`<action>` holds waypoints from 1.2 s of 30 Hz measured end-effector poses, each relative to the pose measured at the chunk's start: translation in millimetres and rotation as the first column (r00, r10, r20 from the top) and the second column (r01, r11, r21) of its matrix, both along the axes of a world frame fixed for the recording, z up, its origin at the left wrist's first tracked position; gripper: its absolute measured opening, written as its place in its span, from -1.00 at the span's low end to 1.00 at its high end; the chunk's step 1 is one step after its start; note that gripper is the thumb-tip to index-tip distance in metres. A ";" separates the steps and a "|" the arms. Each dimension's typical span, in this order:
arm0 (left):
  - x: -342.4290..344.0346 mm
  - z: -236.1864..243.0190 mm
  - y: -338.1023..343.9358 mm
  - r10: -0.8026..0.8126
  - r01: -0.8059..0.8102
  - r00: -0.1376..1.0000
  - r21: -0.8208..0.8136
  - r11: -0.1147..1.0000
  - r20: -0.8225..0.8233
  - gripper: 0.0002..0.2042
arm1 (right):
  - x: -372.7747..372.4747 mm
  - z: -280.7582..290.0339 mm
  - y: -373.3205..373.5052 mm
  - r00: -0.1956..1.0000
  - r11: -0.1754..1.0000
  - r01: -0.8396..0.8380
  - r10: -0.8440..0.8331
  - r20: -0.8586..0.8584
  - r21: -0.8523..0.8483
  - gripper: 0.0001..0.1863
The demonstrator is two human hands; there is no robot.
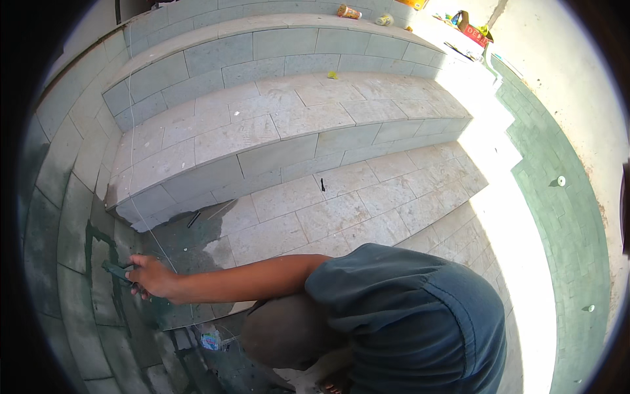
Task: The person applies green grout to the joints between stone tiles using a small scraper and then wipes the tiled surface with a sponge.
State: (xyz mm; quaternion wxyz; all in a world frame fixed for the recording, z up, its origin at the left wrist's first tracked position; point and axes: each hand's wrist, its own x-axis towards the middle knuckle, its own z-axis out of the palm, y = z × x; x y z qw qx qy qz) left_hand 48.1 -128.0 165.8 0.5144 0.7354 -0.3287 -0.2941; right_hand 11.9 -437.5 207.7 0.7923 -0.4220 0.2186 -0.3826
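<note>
My right hand [152,278] reaches left across my body to the tiled side wall [79,289]. Its fingers and thumb pinch a small, flat, dark green piece [116,270], scraper-like, whose exact kind I cannot make out. The piece is at the wall face, beside a tile outlined by a wet dark green smear [98,231]. My left hand does not show. Below my right arm is my bent knee [289,331] in brown cloth.
Tiled steps [282,134] curve across the far side. A thin white string [133,131] hangs near the left wall. A dark rod [193,219] and a crumpled packet [210,340] lie low down. On the top step lies a cup [349,12]; a red box [474,31] stands far right.
</note>
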 end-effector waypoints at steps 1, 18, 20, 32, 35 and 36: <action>-1.0 -2.4 -6.8 -0.031 0.031 0.999 0.009 0.999 -0.012 -0.25 | -9.1 -2.9 6.0 1.000 1.000 0.026 -0.026 -0.002 -0.015 -0.69; 11.2 -10.1 -44.0 -0.144 0.144 0.990 0.045 0.989 0.000 -0.26 | 18.8 -33.7 19.7 0.999 0.999 0.023 -0.024 0.029 0.022 -0.56; 11.5 -11.6 -44.3 -0.144 0.144 0.990 0.046 0.989 -0.002 -0.26 | 20.3 -36.2 20.2 0.999 0.999 0.019 -0.020 0.036 0.026 -0.56; 17.7 -17.6 -13.8 -0.034 0.037 0.998 0.059 0.998 -0.046 -0.27 | 6.7 -51.9 10.3 0.999 0.999 0.043 -0.043 -0.014 -0.020 -0.65; 26.1 -21.7 11.7 0.031 -0.027 0.997 0.052 0.998 -0.077 -0.27 | 7.8 -49.2 2.4 0.999 0.998 0.030 -0.032 -0.034 -0.049 -0.66; 30.3 -22.6 23.8 0.059 -0.056 0.994 0.044 0.997 -0.088 -0.27 | 7.9 -42.3 1.0 0.999 0.998 0.041 -0.042 -0.029 -0.052 -0.66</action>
